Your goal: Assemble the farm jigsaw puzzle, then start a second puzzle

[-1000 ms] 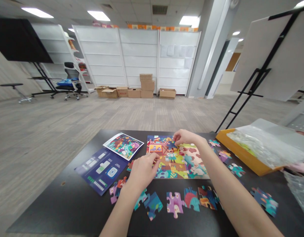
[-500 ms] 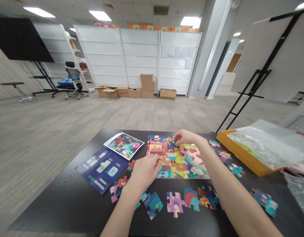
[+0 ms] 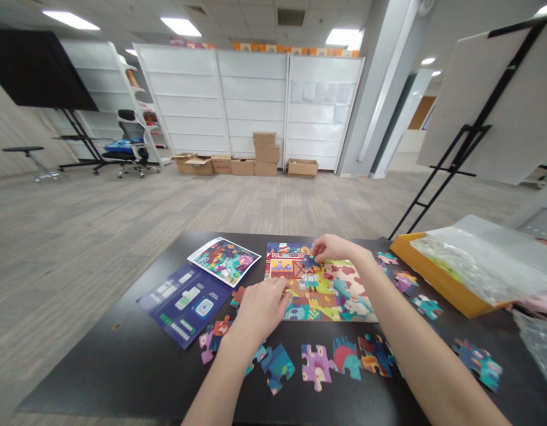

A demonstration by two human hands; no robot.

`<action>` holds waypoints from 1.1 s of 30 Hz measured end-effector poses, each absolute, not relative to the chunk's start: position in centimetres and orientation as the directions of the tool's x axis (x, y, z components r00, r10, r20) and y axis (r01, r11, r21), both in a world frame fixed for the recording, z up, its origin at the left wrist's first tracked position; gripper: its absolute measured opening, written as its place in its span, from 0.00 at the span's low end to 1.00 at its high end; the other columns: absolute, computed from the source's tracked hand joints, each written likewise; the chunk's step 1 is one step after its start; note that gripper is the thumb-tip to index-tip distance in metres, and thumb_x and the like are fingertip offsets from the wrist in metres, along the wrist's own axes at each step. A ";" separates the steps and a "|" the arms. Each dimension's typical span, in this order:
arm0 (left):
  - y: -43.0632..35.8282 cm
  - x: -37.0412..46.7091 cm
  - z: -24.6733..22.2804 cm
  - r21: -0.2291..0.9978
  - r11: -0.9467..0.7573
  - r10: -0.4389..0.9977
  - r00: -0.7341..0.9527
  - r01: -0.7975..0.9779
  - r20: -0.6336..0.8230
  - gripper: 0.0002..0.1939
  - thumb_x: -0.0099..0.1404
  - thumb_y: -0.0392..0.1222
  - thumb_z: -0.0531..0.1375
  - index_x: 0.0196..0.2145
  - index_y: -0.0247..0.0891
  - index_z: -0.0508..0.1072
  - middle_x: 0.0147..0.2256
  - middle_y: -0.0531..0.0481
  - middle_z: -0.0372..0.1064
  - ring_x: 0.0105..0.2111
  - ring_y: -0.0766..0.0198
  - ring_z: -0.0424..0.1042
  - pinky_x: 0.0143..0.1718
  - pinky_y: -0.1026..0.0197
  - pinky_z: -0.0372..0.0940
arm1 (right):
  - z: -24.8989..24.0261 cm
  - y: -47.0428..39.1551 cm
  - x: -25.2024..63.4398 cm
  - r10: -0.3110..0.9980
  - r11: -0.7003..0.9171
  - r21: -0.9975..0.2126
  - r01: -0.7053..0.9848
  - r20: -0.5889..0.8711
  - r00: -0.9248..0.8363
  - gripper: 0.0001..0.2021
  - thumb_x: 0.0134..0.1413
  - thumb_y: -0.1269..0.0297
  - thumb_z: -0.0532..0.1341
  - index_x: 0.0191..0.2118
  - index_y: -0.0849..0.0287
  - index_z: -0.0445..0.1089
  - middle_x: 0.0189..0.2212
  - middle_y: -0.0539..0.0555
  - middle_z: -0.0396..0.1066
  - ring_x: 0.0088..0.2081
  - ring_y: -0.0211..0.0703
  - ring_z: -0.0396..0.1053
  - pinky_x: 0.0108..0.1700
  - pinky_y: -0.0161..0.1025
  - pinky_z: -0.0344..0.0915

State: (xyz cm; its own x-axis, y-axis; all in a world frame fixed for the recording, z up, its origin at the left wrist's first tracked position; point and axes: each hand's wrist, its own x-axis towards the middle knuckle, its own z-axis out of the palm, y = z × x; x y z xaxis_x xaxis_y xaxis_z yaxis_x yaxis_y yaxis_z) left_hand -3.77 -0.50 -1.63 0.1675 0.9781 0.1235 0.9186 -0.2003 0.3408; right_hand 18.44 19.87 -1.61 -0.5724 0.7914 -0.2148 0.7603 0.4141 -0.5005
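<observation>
A partly assembled jigsaw puzzle (image 3: pixel 317 296) with a colourful farm scene lies flat on the black table (image 3: pixel 122 367). My left hand (image 3: pixel 264 302) rests over its left edge, fingers stretched out and touching the picture. At the puzzle's upper middle, my right hand (image 3: pixel 333 247) has its fingers pinched together on a dark blue puzzle piece (image 3: pixel 309 260), partly hidden by the fingertips. Along the near side lie loose pieces, among them a purple one (image 3: pixel 316 365) and a blue one (image 3: pixel 277 368). My forearms cover some of the others.
Left of the puzzle lie a picture sheet (image 3: pixel 224 260) and a dark blue leaflet (image 3: pixel 184 305). On the right sits a yellow box (image 3: pixel 433 281) with clear plastic wrap (image 3: pixel 472 263) in it. More loose pieces (image 3: pixel 427 306) are scattered near that box.
Both hands stay almost in the same place on the puzzle. The whole view has shifted very slightly; nothing else visibly differs.
</observation>
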 end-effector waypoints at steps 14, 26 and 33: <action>-0.3 -3.8 -1.8 0.283 -0.210 0.977 0.189 0.936 0.103 0.11 0.73 0.45 0.53 0.44 0.43 0.74 0.43 0.47 0.79 0.43 0.53 0.79 0.40 0.57 0.67 | -1.8 20.1 18.6 0.780 0.434 -0.487 0.758 -0.218 -0.586 0.10 0.42 0.66 0.69 0.35 0.59 0.80 0.30 0.53 0.81 0.34 0.47 0.77 0.34 0.35 0.67; -0.4 -3.9 -1.7 0.265 -0.218 0.975 0.198 0.939 0.102 0.10 0.73 0.45 0.52 0.43 0.43 0.73 0.42 0.48 0.78 0.43 0.55 0.78 0.40 0.58 0.67 | -1.5 19.8 18.3 0.777 0.478 -0.444 0.758 -0.189 -0.600 0.11 0.44 0.65 0.67 0.37 0.58 0.81 0.32 0.53 0.81 0.34 0.45 0.76 0.35 0.36 0.66; -0.5 -3.8 -1.6 0.259 -0.211 0.977 0.196 0.943 0.082 0.11 0.73 0.45 0.52 0.43 0.42 0.73 0.42 0.47 0.78 0.44 0.54 0.78 0.41 0.58 0.67 | -1.3 19.5 18.0 0.778 0.487 -0.438 0.756 -0.177 -0.603 0.11 0.46 0.66 0.67 0.37 0.59 0.81 0.32 0.53 0.81 0.34 0.45 0.76 0.35 0.35 0.66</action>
State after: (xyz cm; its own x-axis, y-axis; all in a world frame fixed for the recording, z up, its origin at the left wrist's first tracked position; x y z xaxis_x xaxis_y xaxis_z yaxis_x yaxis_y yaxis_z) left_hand -3.79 -0.50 -1.56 0.1958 0.9772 0.0821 0.9426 -0.2107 0.2591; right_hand 18.04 19.54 -1.27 -0.6035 0.7775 -0.1769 0.7557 0.4869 -0.4380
